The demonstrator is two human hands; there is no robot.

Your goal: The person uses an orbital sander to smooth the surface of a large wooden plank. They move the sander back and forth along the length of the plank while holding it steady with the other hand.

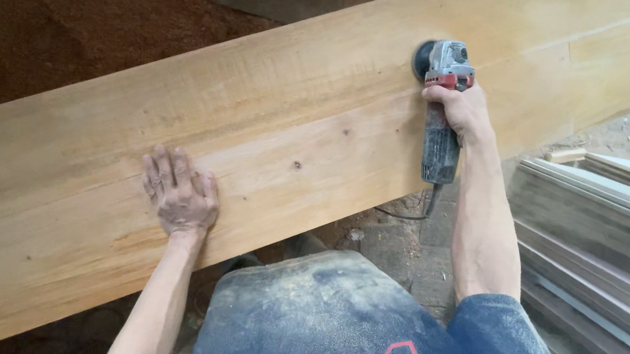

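Across the scene from near left to far right runs a wide pale-yellow wooden plank (297, 128), tilted. Left hand (179, 194) lies flat on its near part — fingers spread, grasping nothing. Right hand (458, 110) is clenched round a grey-and-red handheld angle grinder (442, 97) — disc touching the plank. Stacked grey boards (604, 246) lie right.

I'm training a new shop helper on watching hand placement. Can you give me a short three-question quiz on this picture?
1. True or false: the left hand lies flat on the wooden board.
2. Which hand grips the angle grinder? A) left B) right C) both
3. What lies stacked at the person's right?

Key: 1 true. 2 B, the right hand. 3 Grey planks.
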